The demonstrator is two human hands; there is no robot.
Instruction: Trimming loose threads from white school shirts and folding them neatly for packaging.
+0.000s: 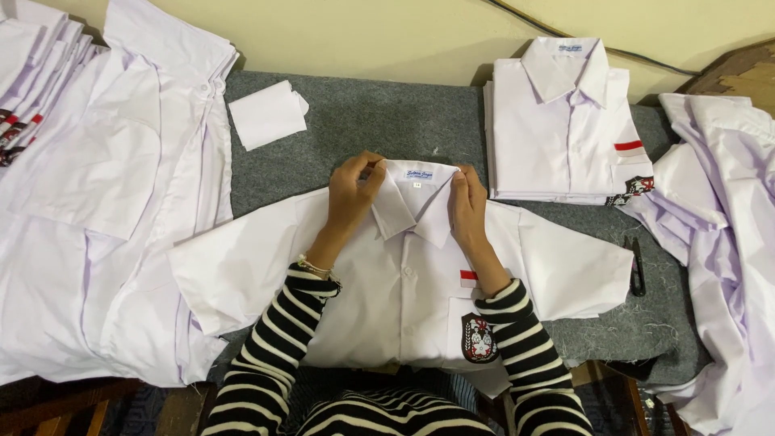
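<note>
both hands, left hand [353,192] and right hand [467,203], pinch the white shirt [404,282] collar.

- A small white neck label [419,173] with dark lettering sits inside the collar of the spread shirt [387,282], between the left hand [353,190] and the right hand [467,202], which pinch the collar on either side of it.
- Just below it hangs a tiny square white size tag [416,185].
- A like white neck label [570,48] with bluish print lies inside the collar of the folded shirt [541,137] at the far right of the table [363,121].
- A red-and-white rectangular patch [468,278] sits on the spread shirt's chest above a shield-shaped black, white and red badge [479,338] on its pocket.
- The same patch [630,148] and badge [638,187] show on the folded shirt.
</note>
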